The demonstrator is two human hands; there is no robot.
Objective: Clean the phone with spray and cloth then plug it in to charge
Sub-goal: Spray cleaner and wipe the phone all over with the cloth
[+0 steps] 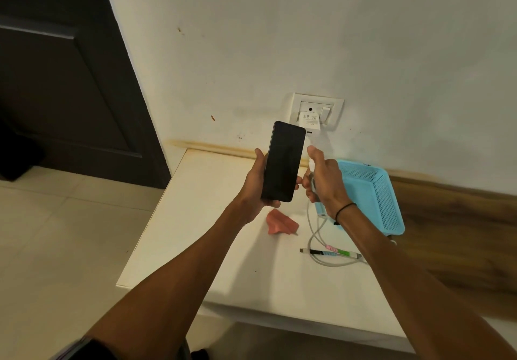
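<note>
- The left hand (256,189) holds the phone (282,161) above the table (212,247), just above frame centre; the thumb lies along the phone's left edge and fingertips wrap its right edge, so the fingers are closed round it. The dark screen faces the camera and the phone tilts with its top toward 1 o'clock.
- The right hand (324,180) sits at 3 o'clock of the phone, just beside it, fingers curled tight round a small spray bottle (319,205) — its clear bluish base shows below the palm, and the thumb is raised over its white top.
- A black band (345,210) circles the right wrist.
- On the table at 6 o'clock of the phone lies a crumpled pink cloth (281,222), apart from both hands.
- At 5 o'clock of the phone a white cable (321,259) loops on the table, its plug end pointing toward 9 o'clock and carrying coloured wrap.
- A white charger (310,122) is plugged into the wall socket (317,110) at 12 o'clock of the phone, partly behind the phone's top corner.
- A blue basket (372,191) rests on the table at 3 o'clock of the right hand — partly hidden by that forearm.
</note>
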